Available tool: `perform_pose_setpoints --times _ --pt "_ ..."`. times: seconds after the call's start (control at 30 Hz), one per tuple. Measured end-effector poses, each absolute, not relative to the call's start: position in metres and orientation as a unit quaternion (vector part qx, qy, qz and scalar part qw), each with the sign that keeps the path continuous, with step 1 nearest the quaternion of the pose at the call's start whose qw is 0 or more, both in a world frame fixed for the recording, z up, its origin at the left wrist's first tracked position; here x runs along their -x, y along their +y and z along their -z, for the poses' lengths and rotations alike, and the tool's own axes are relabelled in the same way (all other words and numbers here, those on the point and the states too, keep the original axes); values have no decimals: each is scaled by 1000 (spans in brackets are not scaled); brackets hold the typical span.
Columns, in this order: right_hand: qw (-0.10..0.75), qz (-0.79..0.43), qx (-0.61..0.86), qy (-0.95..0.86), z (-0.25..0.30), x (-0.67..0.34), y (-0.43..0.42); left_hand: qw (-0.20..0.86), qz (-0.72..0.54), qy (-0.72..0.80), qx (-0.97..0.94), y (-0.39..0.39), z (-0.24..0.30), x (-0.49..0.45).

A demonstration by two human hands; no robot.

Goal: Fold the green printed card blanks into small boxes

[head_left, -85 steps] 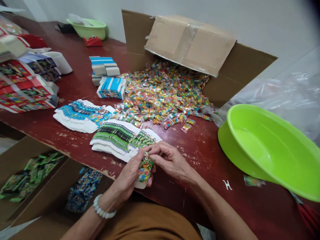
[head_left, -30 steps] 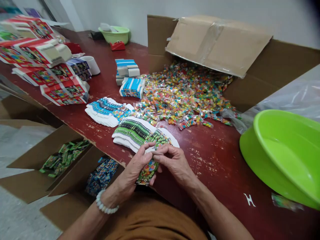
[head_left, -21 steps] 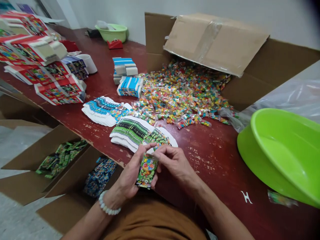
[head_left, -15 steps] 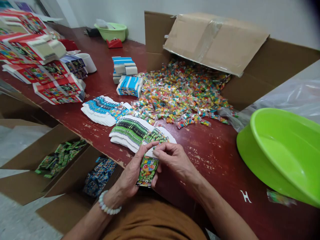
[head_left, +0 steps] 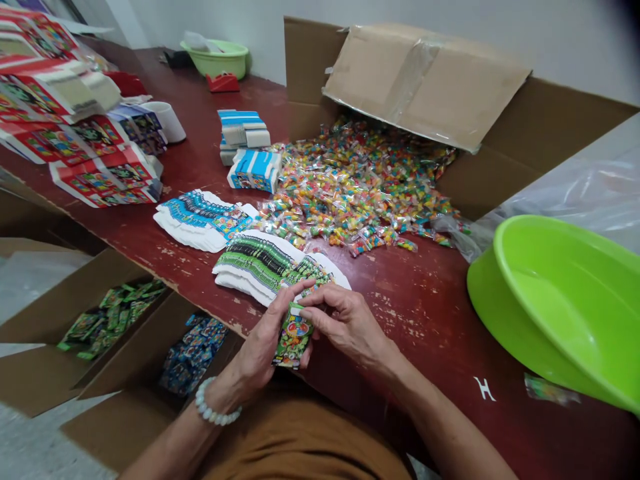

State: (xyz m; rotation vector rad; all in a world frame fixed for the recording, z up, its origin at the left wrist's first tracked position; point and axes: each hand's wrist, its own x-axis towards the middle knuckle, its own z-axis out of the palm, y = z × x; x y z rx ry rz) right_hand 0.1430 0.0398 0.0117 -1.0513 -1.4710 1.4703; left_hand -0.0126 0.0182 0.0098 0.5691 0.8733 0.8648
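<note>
1. Small green carton [head_left: 293, 339]: printed, upright, held over the near edge of the tabletop [head_left: 425, 313], just in front of the person's lap.
2. Left hand [head_left: 260, 357]: grip wrapped round the carton from the left and behind, thumb up near its top. Bead bracelet [head_left: 213, 413] on that wrist.
3. Right hand [head_left: 345, 321]: grip pinched on the carton's top end, fingertips [head_left: 306, 308] at the white flap. Both hands touch the carton.
4. Fanned stack of flat green cartons [head_left: 255, 263] lies just beyond the hands, printed side up.
5. Fanned stack of flat blue cartons [head_left: 195, 220] sits left of the green stack, near it but apart.
6. Heap of small candy packets [head_left: 350, 183] spills out of a big cardboard box [head_left: 525, 133] lying on its side, one flap hanging over the heap.
7. Blue-and-white folded boxes [head_left: 247, 143] at the heap's left edge.
8. Red printed boxes [head_left: 75, 133] piled far left.
9. Green basin [head_left: 565, 300], tilted, at right; one loose packet [head_left: 547, 390] in front of it.
10. Second green basin [head_left: 215, 57] and a red tape dispenser [head_left: 223, 82] at the far end.
11. On the floor at left: open box of green packs [head_left: 100, 320] and beside it one of blue packs [head_left: 193, 347].
</note>
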Motion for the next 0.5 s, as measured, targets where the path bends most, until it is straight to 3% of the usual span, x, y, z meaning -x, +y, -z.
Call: perform_pose_setpoints --times 0.17,0.33,0.5 --pt "366 -696 369 -496 -17 -144 44 812 -377 375 -242 20 -8 12" --pt "402 -573 386 -601 -15 -145 36 823 -388 383 -160 24 -13 13" --pt "421 -524 378 -637 -1 -140 28 829 -405 369 -113 29 -12 15"
